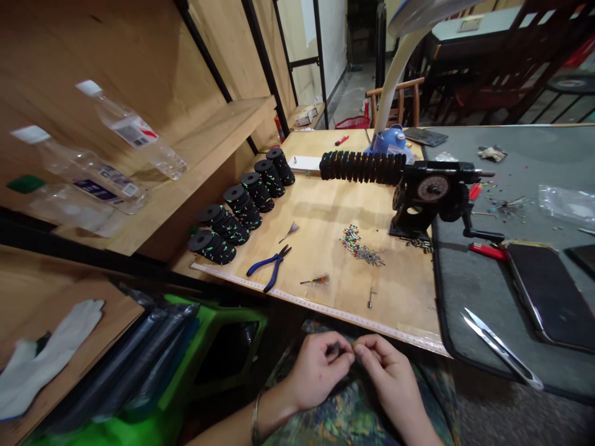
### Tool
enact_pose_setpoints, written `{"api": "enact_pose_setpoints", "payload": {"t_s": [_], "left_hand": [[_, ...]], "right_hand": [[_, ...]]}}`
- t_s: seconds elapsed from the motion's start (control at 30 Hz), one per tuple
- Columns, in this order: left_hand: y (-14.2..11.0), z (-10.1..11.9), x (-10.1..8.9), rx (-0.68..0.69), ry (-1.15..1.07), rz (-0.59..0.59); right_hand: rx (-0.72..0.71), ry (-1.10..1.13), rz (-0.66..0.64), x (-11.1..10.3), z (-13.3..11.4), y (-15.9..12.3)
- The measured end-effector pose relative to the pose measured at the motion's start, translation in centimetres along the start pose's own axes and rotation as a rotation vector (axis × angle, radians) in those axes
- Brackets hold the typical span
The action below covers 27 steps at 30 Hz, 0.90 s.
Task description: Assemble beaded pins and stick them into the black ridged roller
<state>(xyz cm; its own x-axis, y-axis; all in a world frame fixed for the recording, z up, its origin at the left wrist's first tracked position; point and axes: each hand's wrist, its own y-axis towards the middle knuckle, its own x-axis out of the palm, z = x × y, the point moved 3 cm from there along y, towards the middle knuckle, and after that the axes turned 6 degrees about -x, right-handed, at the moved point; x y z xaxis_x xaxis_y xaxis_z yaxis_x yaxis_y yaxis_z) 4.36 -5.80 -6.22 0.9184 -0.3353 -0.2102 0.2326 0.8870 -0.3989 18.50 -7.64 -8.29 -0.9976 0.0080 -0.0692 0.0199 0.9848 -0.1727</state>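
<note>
Piece point(355, 347), tiny, mostly hidden, detail too small to read; left hand point(325, 365) and right hand point(383, 367) pinch it.

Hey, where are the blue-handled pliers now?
In the head view, the pliers lie left of centre on the wooden tabletop, by the measuring strip along its near edge, right of the nearest black spool.
</note>
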Motion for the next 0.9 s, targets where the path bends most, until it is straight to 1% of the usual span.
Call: {"api": "enact_pose_setpoints", "payload": {"t_s": [0.07,0.17,0.23,0.33,0.43,0.53,0.63,0.7,0.77,0.9], "left_hand": [[0.0,0.3,-0.3,0.019,0.025,0.018],[-0.1,0.8,-1.2,0.052,0.061,0.053],[-0.1,1.1,-1.6,0.074,0.065,0.055],[0.0,1.4,-1.8,0.117,0.092,0.057],[0.3,1.5,-1.9,0.167,0.113,0.125],[0.7,1.4,-2.5,0.203,0.081,0.184],[1.2,0.8,-3.7,0.133,-0.028,0.223],[1.5,0.3,-4.3,0.071,-0.124,0.201],[1.5,0.1,-4.5,0.054,-0.193,0.135],[1.1,0.4,-3.7,0.045,-0.181,-0.014]], "right_hand": [[-0.031,-0.069,-0.012,-0.1,0.1,0.0],[-0.105,-0.208,-0.081,-0.3,0.0,-0.1],[-0.163,-0.276,-0.124,-0.3,-0.3,-0.2],[-0.225,-0.336,-0.150,-0.3,-0.8,-0.4],[-0.297,-0.360,-0.136,-0.4,-1.1,-0.5],[-0.342,-0.341,-0.077,-1.0,-1.2,-0.3],[-0.319,-0.296,-0.008,-1.8,-1.4,0.0],[-0.285,-0.248,0.017,-2.1,-1.6,0.2],[-0.248,-0.197,0.025,-2.1,-1.9,0.3],[-0.199,-0.129,0.017,-1.9,-2.1,0.3]]}}
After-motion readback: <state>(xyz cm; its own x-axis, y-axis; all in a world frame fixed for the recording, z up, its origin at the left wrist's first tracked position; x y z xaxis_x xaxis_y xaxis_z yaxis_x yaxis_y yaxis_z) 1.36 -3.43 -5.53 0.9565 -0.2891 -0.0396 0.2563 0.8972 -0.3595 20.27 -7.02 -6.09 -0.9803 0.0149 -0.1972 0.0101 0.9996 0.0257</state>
